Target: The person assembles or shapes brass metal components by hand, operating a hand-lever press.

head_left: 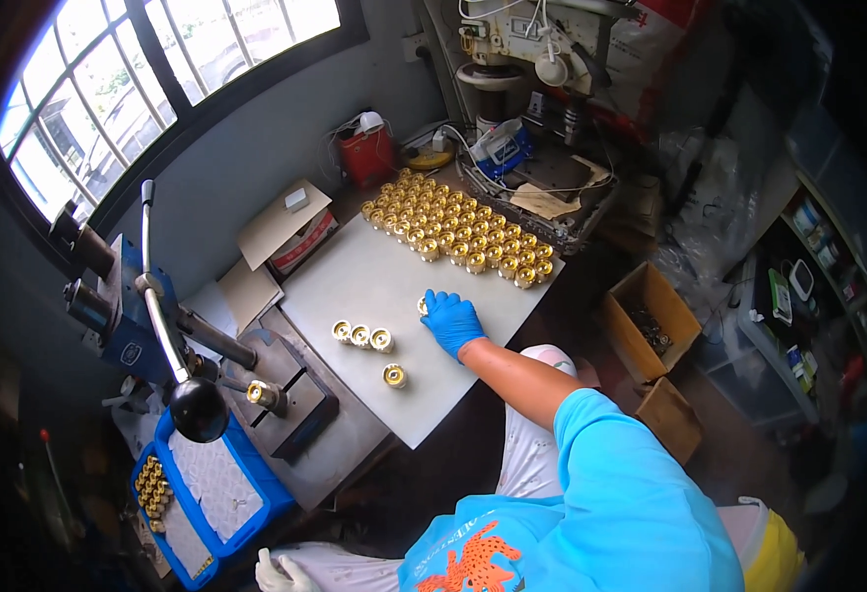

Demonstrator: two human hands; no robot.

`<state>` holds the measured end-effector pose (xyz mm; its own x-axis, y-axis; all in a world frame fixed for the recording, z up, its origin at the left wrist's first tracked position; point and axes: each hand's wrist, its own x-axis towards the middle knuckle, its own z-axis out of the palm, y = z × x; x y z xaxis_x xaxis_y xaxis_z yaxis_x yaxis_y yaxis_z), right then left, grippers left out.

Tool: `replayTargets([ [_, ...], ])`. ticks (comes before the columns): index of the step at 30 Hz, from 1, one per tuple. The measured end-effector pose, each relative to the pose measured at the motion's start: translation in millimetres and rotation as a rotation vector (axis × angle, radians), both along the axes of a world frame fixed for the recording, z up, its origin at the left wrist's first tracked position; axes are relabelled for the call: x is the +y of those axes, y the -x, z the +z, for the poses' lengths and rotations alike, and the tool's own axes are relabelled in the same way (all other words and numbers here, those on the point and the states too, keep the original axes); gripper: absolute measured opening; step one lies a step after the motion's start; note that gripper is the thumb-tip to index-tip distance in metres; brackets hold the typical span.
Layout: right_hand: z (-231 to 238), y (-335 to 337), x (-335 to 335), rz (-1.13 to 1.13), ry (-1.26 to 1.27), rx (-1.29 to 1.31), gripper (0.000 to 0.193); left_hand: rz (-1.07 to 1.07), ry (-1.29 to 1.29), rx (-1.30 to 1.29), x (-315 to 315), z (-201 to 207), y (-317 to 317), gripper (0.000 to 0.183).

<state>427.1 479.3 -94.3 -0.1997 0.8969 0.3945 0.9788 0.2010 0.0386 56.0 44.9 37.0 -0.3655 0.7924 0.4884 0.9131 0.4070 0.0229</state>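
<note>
My right hand (451,324), in a blue glove, reaches over the pale board (330,281) with its fingers closed around a round brass fitting (423,307), partly hidden by the glove. Left of it stand three similar silver-sided brass fittings (361,335) in a short row. A single fitting (394,375) sits nearer to me. Several rows of such fittings (463,232) fill the board's far end. At the lower edge, by my leg, my left hand (288,572) wears a white glove; its fingers are loosely apart and hold nothing.
A blue lever press (133,335) with a black-knobbed handle stands left, a brass fitting (267,395) upright on its base. Below is a blue crate (281,498) with more fittings. A cardboard box (685,345) of small parts lies right; a drill press (522,44) stands behind.
</note>
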Motion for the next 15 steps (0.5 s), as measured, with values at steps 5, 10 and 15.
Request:
replayTargets([
  [5, 5, -50, -1, -0.057, 0.055, 0.046, 0.054, 0.013, -0.011, -0.051, -6, -11, 10, 0.033],
  [10, 8, -96, 9, -0.129, -0.112, -0.032, 0.057, 0.017, 0.000, -0.085, -4, -11, 9, 0.035],
  [15, 14, -128, 28, -0.176, -0.004, 0.106, 0.074, 0.023, 0.009, -0.103, 1, -9, 5, 0.034],
])
